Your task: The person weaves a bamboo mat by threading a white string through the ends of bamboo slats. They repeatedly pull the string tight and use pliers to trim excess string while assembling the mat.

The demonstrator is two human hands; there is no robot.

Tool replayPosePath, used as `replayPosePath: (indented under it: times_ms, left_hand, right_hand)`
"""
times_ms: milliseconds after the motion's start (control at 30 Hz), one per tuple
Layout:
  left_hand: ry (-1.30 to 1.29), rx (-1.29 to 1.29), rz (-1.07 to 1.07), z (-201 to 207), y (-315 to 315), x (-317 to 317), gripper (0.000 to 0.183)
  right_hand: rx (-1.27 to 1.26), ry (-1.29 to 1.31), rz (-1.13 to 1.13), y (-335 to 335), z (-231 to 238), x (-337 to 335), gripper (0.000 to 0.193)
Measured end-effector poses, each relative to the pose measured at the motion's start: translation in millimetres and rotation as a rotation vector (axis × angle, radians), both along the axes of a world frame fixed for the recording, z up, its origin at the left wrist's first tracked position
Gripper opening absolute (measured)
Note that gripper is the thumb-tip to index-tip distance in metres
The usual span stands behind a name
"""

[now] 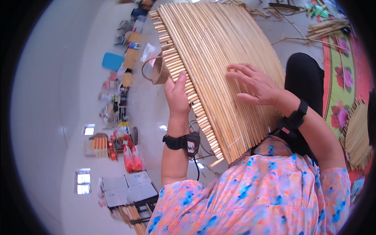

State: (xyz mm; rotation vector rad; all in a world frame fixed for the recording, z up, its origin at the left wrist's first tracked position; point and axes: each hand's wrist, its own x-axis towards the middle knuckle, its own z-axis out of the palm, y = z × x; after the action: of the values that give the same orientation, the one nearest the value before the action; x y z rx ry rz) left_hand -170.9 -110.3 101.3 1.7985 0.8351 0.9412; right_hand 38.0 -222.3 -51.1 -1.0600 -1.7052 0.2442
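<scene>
A large panel of straw-coloured reed stalks [231, 51], laid side by side, is tilted up in front of me over my lap. Along its left side runs a row of short cut stalk ends. My left hand [178, 94] grips that edge, thumb on the front and the other fingers hidden behind. Fingers spread, my right hand [256, 84] rests on or just over the panel's face; contact is hard to make out. Both wrists wear black straps with small devices.
A woven basket [158, 70] with a handle stands behind the panel's left edge. On the right, a flowered mat [338, 90] lies near stalk bundles [327, 29] and a rounded reed piece [358, 135]. Boxes, bags and a blue tray [112, 61] line the left wall.
</scene>
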Motion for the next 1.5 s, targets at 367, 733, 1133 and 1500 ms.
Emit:
replayPosePath:
  times_ms: [367,733,1133,1500]
  left_hand:
    - [-0.224,0.14,0.125,-5,-53,-35,0.042]
    - [-0.823,-0.326,0.494,-98,7,-45,0.031]
    - [-0.88,-0.998,0.475,-124,-37,-4,0.025]
    - [-0.904,-1.262,0.261,-133,-89,40,0.029]
  right_hand:
    - [-0.143,-0.126,-0.165,-35,12,-46,0.067]
    - [-0.167,-0.149,-0.474,-67,49,-10,0.048]
    - [-0.57,0.761,-0.466,-128,5,-4,0.026]
    - [-0.686,1.44,-0.377,-23,4,-78,0.047]
